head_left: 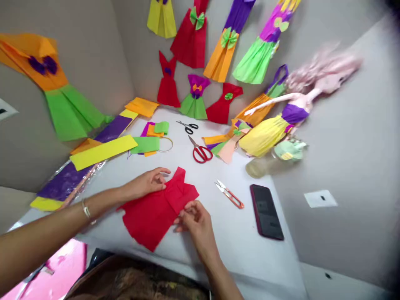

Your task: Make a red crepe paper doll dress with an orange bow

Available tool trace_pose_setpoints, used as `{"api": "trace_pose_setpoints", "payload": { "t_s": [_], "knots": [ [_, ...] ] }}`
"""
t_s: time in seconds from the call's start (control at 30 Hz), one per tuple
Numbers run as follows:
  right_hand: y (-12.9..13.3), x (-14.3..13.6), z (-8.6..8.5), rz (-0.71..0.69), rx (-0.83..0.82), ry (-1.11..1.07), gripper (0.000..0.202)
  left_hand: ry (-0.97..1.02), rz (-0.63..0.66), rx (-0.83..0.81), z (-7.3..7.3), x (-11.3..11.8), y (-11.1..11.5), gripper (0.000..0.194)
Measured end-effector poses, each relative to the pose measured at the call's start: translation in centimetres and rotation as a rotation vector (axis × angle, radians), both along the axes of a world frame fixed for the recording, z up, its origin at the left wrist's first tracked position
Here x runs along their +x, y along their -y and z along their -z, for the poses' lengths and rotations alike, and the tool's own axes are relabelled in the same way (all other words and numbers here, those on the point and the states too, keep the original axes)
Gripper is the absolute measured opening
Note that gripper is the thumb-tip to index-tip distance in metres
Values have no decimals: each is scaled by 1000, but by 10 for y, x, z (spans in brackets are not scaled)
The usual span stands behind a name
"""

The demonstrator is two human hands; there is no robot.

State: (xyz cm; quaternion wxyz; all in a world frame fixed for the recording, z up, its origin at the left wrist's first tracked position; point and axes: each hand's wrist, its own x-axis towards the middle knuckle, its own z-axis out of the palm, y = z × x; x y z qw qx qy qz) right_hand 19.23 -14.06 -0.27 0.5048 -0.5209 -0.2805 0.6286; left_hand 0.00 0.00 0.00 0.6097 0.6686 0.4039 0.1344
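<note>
A small red paper dress (156,212) lies on the white table, its neck end pointing away from me and its wide skirt toward me. My left hand (151,182) rests along the dress's left side, fingers loosely curved and apart, the fingertips touching the paper near the waist. At the opposite side, my right hand (194,218) pinches the dress's edge just below the bodice. Its fingertips are partly hidden. To the right of the dress lie orange-handled thread snips (230,195), and beyond it red-handled scissors (201,153).
Black-handled scissors (188,126) and coloured paper pieces (145,144) lie farther back. Yellow paper (104,152) spans the left side. A phone (266,212) lies by the right edge, near a jar (258,166) and a doll (278,125). Paper dresses (195,98) hang on the wall.
</note>
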Motion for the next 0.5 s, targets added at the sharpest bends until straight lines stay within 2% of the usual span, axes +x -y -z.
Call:
{"api": "trace_pose_setpoints", "payload": {
  "t_s": [0.07,0.13,0.17,0.23,0.3,0.33,0.43,0.5],
  "knots": [
    [10,0,-5,-133,-24,103,27,-73,176,-5,-5,-4,-26,49],
    [17,4,-11,-223,39,292,17,-169,313,88,-12,-8,-46,43],
    [19,8,-14,-249,111,448,12,-224,334,174,-16,-9,-52,42],
    [17,17,-19,-264,319,774,6,-314,268,431,-24,-10,-54,40],
    [11,24,-23,-276,528,1033,9,-357,161,701,-32,-10,-40,31],
    [7,26,-23,-292,614,1134,12,-363,137,771,-34,-10,-27,24],
    [-9,23,-18,-377,809,1352,17,-331,173,753,-31,-12,23,12],
    [-19,16,-11,-436,922,1435,20,-348,154,810,-21,-15,55,20]
  ]
}}
